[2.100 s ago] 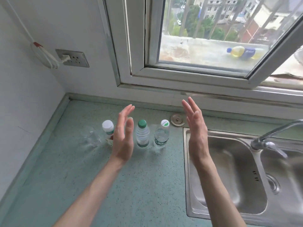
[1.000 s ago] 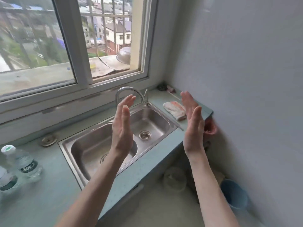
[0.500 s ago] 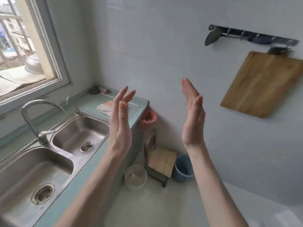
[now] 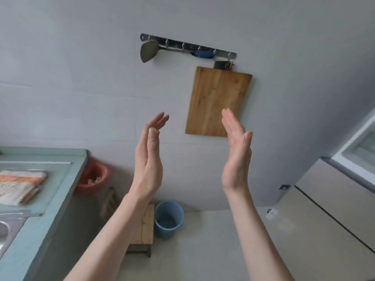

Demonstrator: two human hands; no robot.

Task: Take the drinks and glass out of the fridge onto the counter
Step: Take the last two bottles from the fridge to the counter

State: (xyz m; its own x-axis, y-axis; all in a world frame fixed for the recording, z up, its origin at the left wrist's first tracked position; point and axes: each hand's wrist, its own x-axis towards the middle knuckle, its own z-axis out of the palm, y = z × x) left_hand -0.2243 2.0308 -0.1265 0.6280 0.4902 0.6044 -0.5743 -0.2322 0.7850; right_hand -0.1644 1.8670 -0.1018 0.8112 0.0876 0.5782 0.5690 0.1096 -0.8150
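Holding nothing, the left hand and right hand hung with straight fingers near the fridge; no drinks or glass showed to judge a grip.

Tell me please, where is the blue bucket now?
In the head view, the blue bucket stands on the floor against the wall, low centre, right beside the wooden stool.

No readable text, label, brand or number anywhere. Folded cloth on bench shows orange-and-white pattern only, too blurred to read as lettering.
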